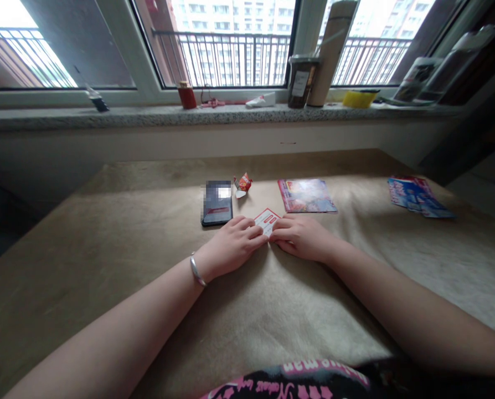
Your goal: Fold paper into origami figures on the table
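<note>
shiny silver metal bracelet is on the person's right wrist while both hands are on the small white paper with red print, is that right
Not quite: the head view shows the shiny silver metal bracelet on the left wrist, not the right. The left hand and right hand are indeed both on the small white paper with red print.

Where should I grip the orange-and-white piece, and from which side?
I'd pinch the orange-and-white piece by its raised orange top, likely from above and the right: the top stands up, while the phone lies close on its left.
</note>
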Tool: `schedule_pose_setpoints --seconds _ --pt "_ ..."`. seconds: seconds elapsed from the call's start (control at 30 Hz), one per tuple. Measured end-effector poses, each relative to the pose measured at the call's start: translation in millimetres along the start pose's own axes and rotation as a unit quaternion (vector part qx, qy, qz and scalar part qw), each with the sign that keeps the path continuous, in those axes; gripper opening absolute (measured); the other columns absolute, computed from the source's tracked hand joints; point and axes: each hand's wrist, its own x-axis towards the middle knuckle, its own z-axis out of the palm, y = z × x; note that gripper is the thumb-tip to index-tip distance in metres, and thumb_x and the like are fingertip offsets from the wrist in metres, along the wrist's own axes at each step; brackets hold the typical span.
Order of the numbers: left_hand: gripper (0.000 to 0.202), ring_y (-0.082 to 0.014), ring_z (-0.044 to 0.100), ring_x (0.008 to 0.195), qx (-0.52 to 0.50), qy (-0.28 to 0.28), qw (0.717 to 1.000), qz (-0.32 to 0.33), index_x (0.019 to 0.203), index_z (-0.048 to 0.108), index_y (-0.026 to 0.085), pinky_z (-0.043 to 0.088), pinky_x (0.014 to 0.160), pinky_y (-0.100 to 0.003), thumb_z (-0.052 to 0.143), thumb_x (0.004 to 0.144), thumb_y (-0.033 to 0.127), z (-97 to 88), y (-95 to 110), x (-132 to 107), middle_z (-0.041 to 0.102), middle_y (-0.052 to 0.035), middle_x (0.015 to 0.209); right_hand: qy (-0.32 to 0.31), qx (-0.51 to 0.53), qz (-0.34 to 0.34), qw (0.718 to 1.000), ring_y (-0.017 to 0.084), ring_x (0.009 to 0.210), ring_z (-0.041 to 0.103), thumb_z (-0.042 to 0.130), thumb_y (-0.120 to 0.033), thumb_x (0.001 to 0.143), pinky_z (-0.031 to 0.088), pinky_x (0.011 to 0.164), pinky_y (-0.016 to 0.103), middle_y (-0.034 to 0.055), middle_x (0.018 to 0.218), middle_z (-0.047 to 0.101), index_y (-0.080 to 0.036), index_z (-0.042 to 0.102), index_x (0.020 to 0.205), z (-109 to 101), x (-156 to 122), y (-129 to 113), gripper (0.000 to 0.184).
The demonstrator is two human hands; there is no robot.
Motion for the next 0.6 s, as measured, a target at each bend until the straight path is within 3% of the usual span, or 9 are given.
schedule_pose_setpoints --seconds 0.2,0.6 --pt "0.019 -0.0178 0.051 0.09 0.026 -0.006 1.0 0.008 0.097 0.06 0.021 0.035 0.093 -0.036 0.041 0.094 0.021 -5.8 -4 0 0.062 -0.0016 0.092 0.003 0.006 -0.001 1.0 0.016 0.075 0.053 0.048 -0.014 0.083 0.042 0.067 0.027 0.004 0.085 0.065 -0.021 0.067 0.085 0 0 0 0.021" --pt "0.016 -0.0152 0.053 0.082 0.019 0.014 1.0 0.014 0.09 0.062 0.021 0.036 0.088 -0.034 0.046 0.092 0.02 -11.6 -12 -6 0.063 -0.0003 0.085 0.004 0.031 0.001 1.0 0.015 0.076 0.054 0.048 -0.016 0.085 0.043 0.068 0.027 0.004 0.09 0.066 -0.022 0.068 0.088 0 0 0 0.021"
